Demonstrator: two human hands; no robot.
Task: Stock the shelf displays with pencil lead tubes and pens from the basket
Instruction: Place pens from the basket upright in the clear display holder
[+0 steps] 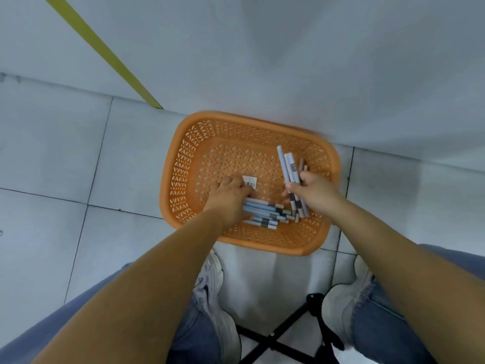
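Nearest are two knees in blue jeans (199,337) and a pair of pale shoes (210,282) on the tiled floor (118,158), with a black crossed frame (288,334) between the feet. Both bare forearms reach forward into an orange basket (181,164) that stands on the floor just ahead of the shoes.

The left hand (231,191) lies knuckles up over one end of the loose pens (265,214), which rest side by side on the basket's near bottom. Whether its grip is clamped on them cannot be told. A small white barcode tag (249,182) sits just beside its fingers.

The right hand (315,193) has its grip clamped round a bundle of pens (290,168), tilted and poking out past the fingers over the basket's right side.

Behind the basket rises a pale wall (315,61), crossed at the left by a slanting yellow-green strip (105,53).
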